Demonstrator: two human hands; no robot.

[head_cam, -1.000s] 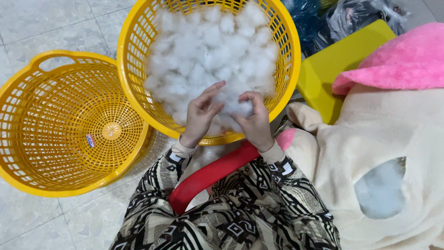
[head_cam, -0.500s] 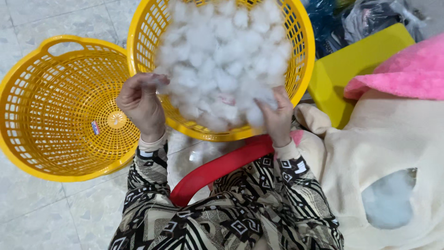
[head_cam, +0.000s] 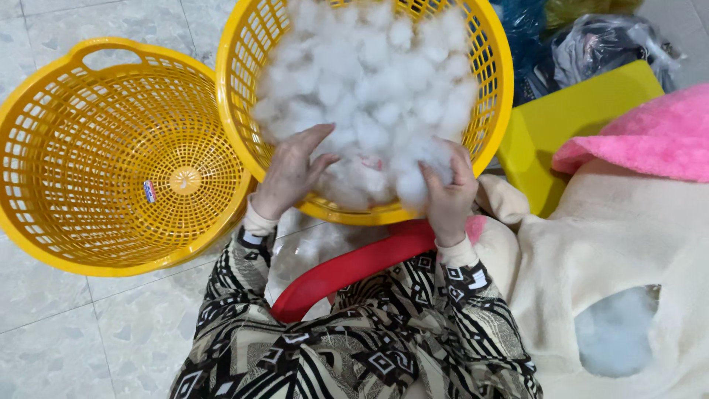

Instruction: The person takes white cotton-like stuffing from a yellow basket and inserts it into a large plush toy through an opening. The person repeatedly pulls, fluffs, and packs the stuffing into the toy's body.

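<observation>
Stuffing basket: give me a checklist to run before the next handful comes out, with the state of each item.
1. White stuffing left in the full yellow basket: ok, heaped high.
2. Left hand on the stuffing: ok, fingers spread on it.
3. Right hand gripping a clump: ok, fingers closed on it.
4. Second yellow basket has room: ok, nothing in it.
5. Opening in the cream plush toy in view: ok, though whether the toy needs more filling cannot be told.
6. Full basket steady on the floor: cannot tell, its base is hidden.
</observation>
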